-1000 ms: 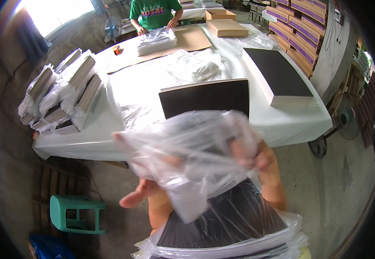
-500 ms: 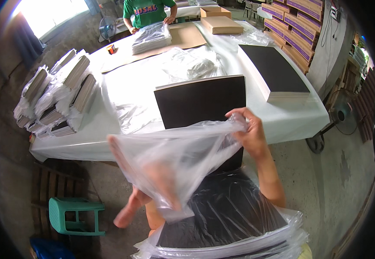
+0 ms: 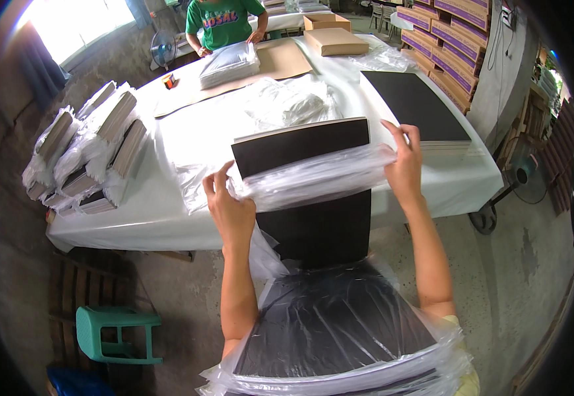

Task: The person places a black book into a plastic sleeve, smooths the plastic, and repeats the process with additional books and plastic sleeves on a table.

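A clear plastic bag (image 3: pixel 316 177) is stretched between my hands, across the face of a stack of black sheets (image 3: pixel 316 228). My left hand (image 3: pixel 231 208) pinches one end of the plastic beside the stack's left edge. At the right edge, my right hand (image 3: pixel 404 162) grips the other end, with its thumb and forefinger raised. The black stack's top edge shows pale above the plastic, and its lower end reaches past the table's near edge. Right below it, close to my body, lies another black stack in clear plastic (image 3: pixel 339 323).
Wrapped bundles (image 3: pixel 89 148) are piled on the table's left. A bare black stack (image 3: pixel 419 105) lies at right, with crumpled plastic (image 3: pixel 293 99) in the middle. Across the table, a person in green (image 3: pixel 224 23) touches a wrapped stack (image 3: pixel 229 65). A green stool (image 3: pixel 118 330) stands lower left.
My left hand has come up from below to the stack's left edge. The bag, loose and hanging before, is now drawn taut across the black stack. My right hand has moved slightly up and right.
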Demonstrator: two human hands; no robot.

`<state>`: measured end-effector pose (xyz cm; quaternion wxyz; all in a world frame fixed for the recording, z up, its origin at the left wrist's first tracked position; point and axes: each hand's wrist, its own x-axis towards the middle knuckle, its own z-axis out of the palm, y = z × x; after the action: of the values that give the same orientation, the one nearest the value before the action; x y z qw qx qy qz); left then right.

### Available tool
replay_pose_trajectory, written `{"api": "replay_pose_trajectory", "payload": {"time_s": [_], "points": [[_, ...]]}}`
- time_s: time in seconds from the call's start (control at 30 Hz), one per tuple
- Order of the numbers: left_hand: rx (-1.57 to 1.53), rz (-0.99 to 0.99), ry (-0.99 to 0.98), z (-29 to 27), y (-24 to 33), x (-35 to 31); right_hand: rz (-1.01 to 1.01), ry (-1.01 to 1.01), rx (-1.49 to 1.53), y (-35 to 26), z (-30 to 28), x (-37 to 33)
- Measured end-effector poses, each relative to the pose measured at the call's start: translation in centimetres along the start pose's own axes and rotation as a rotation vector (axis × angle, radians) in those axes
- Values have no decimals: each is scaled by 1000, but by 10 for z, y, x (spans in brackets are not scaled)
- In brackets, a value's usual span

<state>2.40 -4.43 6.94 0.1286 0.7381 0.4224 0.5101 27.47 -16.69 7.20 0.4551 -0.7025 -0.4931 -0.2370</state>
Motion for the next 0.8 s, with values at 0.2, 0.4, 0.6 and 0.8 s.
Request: {"api": "replay_pose_trajectory", "payload": {"time_s": [0.2, 0.4, 0.6, 0.8], "points": [[282, 22, -98, 9, -13, 37, -77, -90, -44, -3, 15, 15], [232, 105, -132, 12, -22, 38, -52, -128, -24, 9, 24, 19], [-2, 182, 34, 7, -33, 36, -51, -9, 52, -1, 18, 7], [-376, -30, -154, -25, -21, 44, -64, 169, 191, -8, 10, 10]]}}
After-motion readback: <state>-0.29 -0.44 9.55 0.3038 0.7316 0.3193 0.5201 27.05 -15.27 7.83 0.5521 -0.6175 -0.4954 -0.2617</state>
